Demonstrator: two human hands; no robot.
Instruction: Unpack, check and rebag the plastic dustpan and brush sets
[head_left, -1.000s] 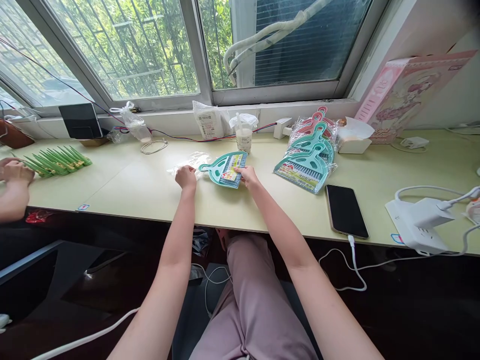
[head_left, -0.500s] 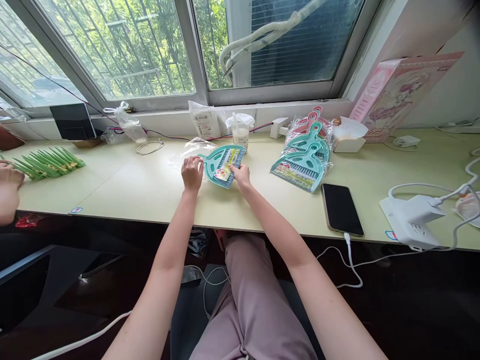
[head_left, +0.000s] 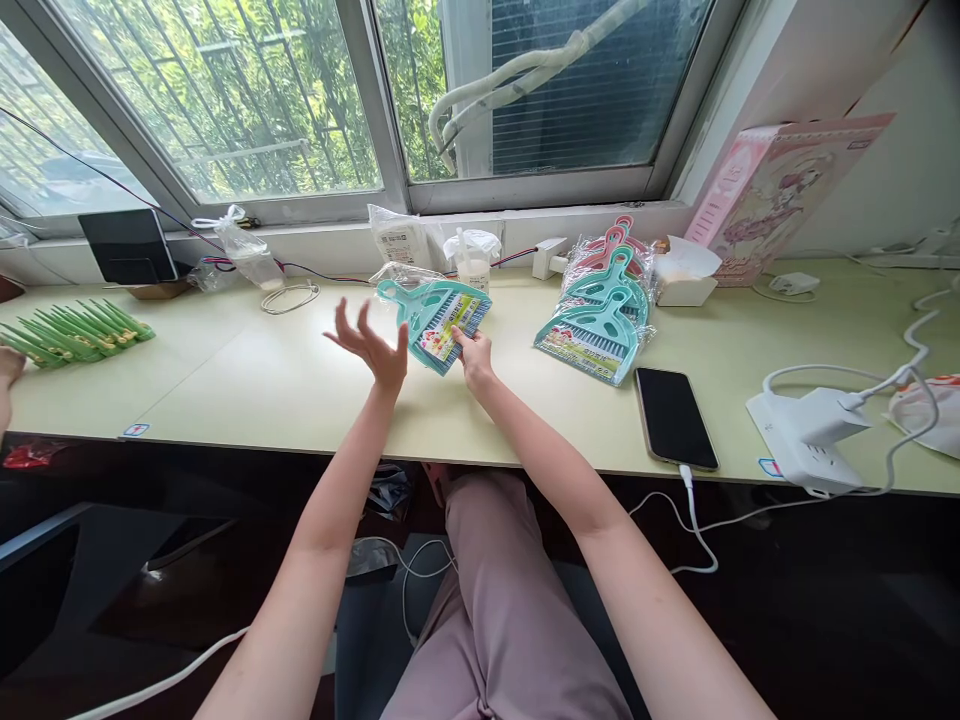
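My right hand (head_left: 472, 357) grips the lower edge of a teal mini dustpan and brush set (head_left: 431, 315) with a colourful label, and tilts it up off the pale green table (head_left: 247, 375). A clear plastic bag (head_left: 395, 274) sits at the set's handle end. Just left of the set, my left hand (head_left: 373, 345) hovers with fingers spread and holds nothing. A stack of bagged teal and pink dustpan sets (head_left: 604, 310) lies to the right.
A black phone (head_left: 675, 418) on a cable lies right of the stack, then a white power strip (head_left: 808, 440). A drink cup (head_left: 472, 262), a coiled cable (head_left: 289, 296) and a dark tablet (head_left: 126, 246) stand along the window sill side. Green sticks (head_left: 71, 328) lie far left beside another person's hand (head_left: 9, 365).
My left hand let go of the dustpan set's handle and opened, fingers spread. My right hand lifted and tilted the set upward, with the clear bag at its handle end.
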